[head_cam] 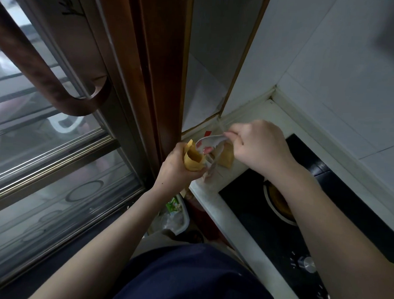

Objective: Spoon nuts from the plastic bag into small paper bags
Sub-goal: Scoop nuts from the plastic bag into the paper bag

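My left hand point(176, 168) grips a small yellow-brown paper bag point(193, 159), held upright with its mouth open, just off the counter's left end. My right hand point(257, 147) is closed on a thin spoon handle point(229, 134) that reaches left into the clear plastic bag point(211, 142) with red print. The spoon's bowl and the nuts are hidden inside the plastic. A second small paper bag point(227, 158) stands on the white counter point(214, 202) behind the plastic bag, under my right hand.
A black glass stove point(252, 210) with a burner ring point(277, 204) and a metal knob point(308, 264) fills the counter to the right. A wooden sliding door point(149, 79) with a curved handle point(48, 75) stands close on the left. A white bin point(177, 214) sits on the floor below.
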A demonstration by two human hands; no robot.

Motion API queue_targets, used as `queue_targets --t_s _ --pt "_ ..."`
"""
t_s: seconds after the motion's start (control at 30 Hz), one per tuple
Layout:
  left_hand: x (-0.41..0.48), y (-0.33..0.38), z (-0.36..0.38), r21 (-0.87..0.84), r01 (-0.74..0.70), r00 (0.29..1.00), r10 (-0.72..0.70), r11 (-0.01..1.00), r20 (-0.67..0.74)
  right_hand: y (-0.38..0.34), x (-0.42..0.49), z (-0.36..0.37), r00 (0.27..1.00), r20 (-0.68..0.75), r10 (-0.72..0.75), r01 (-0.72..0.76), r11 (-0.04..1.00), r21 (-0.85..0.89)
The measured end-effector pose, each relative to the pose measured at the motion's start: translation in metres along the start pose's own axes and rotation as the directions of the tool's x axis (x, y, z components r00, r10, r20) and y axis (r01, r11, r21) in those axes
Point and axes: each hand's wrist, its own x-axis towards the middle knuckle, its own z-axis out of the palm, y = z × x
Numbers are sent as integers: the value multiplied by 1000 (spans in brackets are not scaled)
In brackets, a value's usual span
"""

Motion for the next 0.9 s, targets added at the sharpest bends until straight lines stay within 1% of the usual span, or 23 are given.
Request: queue_targets --t_s 0.17,0.27,0.37,0.5,0.57,0.63,0.7,0.8,0.9 --pt "-1 -10 -3 0 6 1000 -6 1000 -10 16 7 -4 993 -76 88 -91 995 -34" --pt "-1 -14 -3 10 26 1000 -26 1000 -18 15 12 0 997 -53 52 -58 993 -105" --pt "0 -16 -3 22 40 999 -40 999 -17 4 18 9 998 60 -28 40 979 -201" --pt "0 -18 -3 41 39 999 -38 998 -21 -7 30 33 965 238 -114 165 965 -206" --pt "0 -18 -4 39 49 999 -48 998 -14 -9 38 44 929 356 -107 179 968 -176" --pt "-1 -19 -5 31 60 998 -60 998 -9 -9 46 53 891 451 -54 123 984 -126" --pt "-2 -20 -6 24 66 998 -66 998 -7 -7 53 62 869 493 -35 92 991 -92" --pt "-5 -20 -7 5 69 998 -69 998 -3 -7 58 75 840 543 -18 152 967 -203" --pt "-5 -22 -9 -2 72 997 -72 997 -5 0 60 84 848 528 -34 193 949 -250"
